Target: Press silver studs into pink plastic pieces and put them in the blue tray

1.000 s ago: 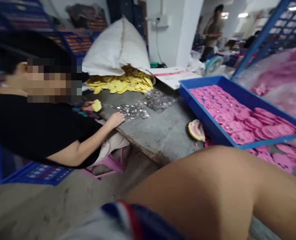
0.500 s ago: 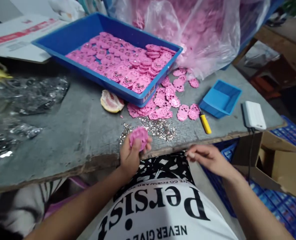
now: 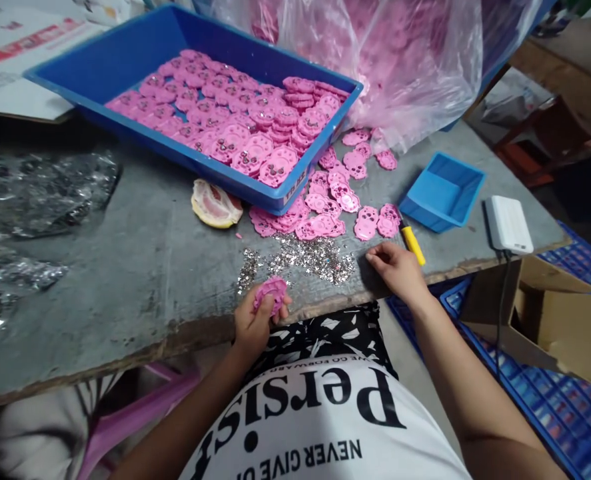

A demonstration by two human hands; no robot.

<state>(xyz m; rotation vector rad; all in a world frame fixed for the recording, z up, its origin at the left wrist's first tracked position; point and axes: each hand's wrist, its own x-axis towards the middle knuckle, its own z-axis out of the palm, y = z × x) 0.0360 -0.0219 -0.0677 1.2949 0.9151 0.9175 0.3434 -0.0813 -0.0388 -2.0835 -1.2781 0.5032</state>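
Observation:
My left hand [image 3: 252, 322] is closed round a pink plastic piece [image 3: 271, 294], the thumb pressed on its face, at the table's front edge. My right hand [image 3: 399, 268] is over the table near the front edge, thumb and fingers drawn together; anything between the fingertips is too small to make out. Between and beyond my hands lies a scatter of small shiny metal bits [image 3: 315, 257]. Past them, several loose pink pieces [image 3: 320, 227] lie beside the big blue tray [image 3: 185, 148], which holds many more in rows and stacks. A yellow-handled tool [image 3: 412, 245] lies just right of my right hand.
A small blue bin [image 3: 442, 193] and a white power bank [image 3: 509, 225] with a cable stand at right. A cut citrus piece [image 3: 216, 203] lies before the tray. Clear plastic bags [image 3: 45, 193] cover the left side; a large bag of pink pieces [image 3: 415, 87] stands behind.
My right hand has moved up and forward from below the table edge to over the tabletop. My left hand still holds the pink piece, slightly lower in view.

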